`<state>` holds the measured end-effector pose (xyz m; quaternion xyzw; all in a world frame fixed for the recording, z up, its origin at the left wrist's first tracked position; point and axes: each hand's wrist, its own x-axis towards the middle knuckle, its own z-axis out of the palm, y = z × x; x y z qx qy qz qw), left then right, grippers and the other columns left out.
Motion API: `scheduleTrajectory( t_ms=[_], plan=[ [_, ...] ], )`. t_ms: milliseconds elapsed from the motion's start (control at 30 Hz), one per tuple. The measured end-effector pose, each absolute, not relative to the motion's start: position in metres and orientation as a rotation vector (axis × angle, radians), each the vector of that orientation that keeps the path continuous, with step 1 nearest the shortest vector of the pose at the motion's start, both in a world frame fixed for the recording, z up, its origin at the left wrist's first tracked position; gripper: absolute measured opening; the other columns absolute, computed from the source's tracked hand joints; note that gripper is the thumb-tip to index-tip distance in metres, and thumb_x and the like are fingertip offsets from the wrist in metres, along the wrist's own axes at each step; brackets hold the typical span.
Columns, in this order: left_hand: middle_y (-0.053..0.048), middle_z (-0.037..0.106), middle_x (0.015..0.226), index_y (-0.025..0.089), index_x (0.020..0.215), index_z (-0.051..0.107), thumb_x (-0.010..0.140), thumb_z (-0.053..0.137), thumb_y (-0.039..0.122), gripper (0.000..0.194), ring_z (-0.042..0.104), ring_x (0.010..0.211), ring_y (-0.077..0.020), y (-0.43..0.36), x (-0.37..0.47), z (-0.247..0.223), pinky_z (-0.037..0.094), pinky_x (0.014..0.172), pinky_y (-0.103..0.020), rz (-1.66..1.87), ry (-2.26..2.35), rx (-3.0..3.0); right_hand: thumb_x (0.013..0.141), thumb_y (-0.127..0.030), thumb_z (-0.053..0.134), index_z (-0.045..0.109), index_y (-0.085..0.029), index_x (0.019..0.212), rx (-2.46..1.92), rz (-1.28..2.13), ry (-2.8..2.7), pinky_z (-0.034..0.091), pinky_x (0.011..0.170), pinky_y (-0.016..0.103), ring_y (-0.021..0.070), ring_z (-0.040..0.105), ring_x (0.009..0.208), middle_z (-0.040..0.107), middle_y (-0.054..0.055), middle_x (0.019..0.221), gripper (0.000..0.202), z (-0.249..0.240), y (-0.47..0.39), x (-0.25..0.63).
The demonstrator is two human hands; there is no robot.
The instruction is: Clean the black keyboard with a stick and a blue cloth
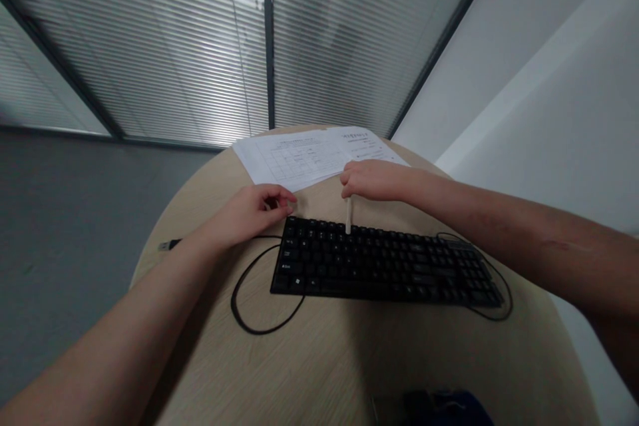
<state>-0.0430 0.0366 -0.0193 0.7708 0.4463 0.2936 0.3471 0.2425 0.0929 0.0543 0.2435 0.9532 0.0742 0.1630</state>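
A black keyboard (379, 263) lies across the round table. My right hand (372, 180) is above its back edge, closed around a thin whitish stick (348, 216). The stick points down, and its lower end meets the upper rows of keys left of the middle. Its upper part is hidden in my fingers, so I cannot tell exactly what kind of tool it is. At the keyboard's back left corner rests my left hand (257, 210), fingers loosely curled with a gap between thumb and forefinger. The thumb is at or just beside the corner; contact is unclear.
Printed paper sheets (304, 156) lie at the back of the wooden table (279, 359). A black cable (239, 316) loops around the keyboard, with a USB plug (168, 245) by my left forearm. A dark blue object (449, 409) sits at the front edge. Blinds (200, 46) stand behind.
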Motion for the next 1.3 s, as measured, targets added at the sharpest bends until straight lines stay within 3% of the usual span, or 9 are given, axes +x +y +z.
scheduleTrajectory(
  t_ms=[200,400,700,867,1133,1300],
  plan=[
    [-0.003,0.069,0.08,0.018,0.099,0.073,0.082,0.063,0.044,0.033,0.061,0.072,-0.0158,0.035,-0.042,-0.016,0.049,0.068,-0.029,0.762,1.13,1.983,0.092,-0.013,0.055,0.077,-0.017,0.093,0.75,0.366,2.665,0.044,0.084,0.035,0.024,0.057,0.102,0.071,0.01,0.095,0.022,0.063,0.099,0.244],
    [-0.003,0.069,0.08,0.019,0.099,0.073,0.082,0.063,0.044,0.032,0.061,0.072,-0.0161,0.035,-0.041,-0.015,0.049,0.069,-0.03,0.765,1.131,1.978,0.092,-0.012,0.054,0.077,-0.021,0.103,0.686,0.231,2.729,0.043,0.087,0.035,0.0227,0.059,0.102,0.072,0.007,0.096,0.026,0.065,0.094,0.247],
    [-0.003,0.069,0.081,0.018,0.102,0.073,0.082,0.062,0.043,0.033,0.06,0.071,-0.0158,0.035,-0.042,-0.016,0.048,0.068,-0.029,0.74,1.142,1.979,0.09,-0.01,0.053,0.077,-0.017,0.09,0.818,0.403,2.6,0.043,0.081,0.035,0.0244,0.058,0.1,0.071,0.011,0.093,0.024,0.059,0.097,0.243],
    [-0.004,0.069,0.081,0.018,0.103,0.073,0.082,0.062,0.045,0.035,0.06,0.071,-0.0164,0.036,-0.041,-0.016,0.048,0.068,-0.03,0.735,1.148,1.98,0.092,-0.015,0.054,0.077,-0.019,0.101,0.761,0.239,2.68,0.045,0.085,0.035,0.0231,0.06,0.102,0.072,0.008,0.096,0.025,0.064,0.093,0.245],
    [-0.004,0.068,0.082,0.018,0.103,0.072,0.082,0.062,0.046,0.036,0.059,0.071,-0.0161,0.033,-0.041,-0.013,0.047,0.068,-0.03,0.754,1.17,1.979,0.091,-0.012,0.056,0.078,-0.018,0.099,0.86,0.316,2.649,0.044,0.086,0.036,0.0254,0.061,0.103,0.072,0.011,0.097,0.024,0.056,0.103,0.246],
    [-0.003,0.068,0.082,0.018,0.104,0.072,0.082,0.062,0.047,0.037,0.057,0.07,-0.0153,0.034,-0.041,-0.013,0.046,0.067,-0.028,0.804,1.194,1.981,0.091,-0.012,0.054,0.078,-0.021,0.103,0.76,0.171,2.692,0.044,0.088,0.035,0.0232,0.061,0.103,0.072,0.008,0.097,0.028,0.058,0.098,0.249]
  ],
)
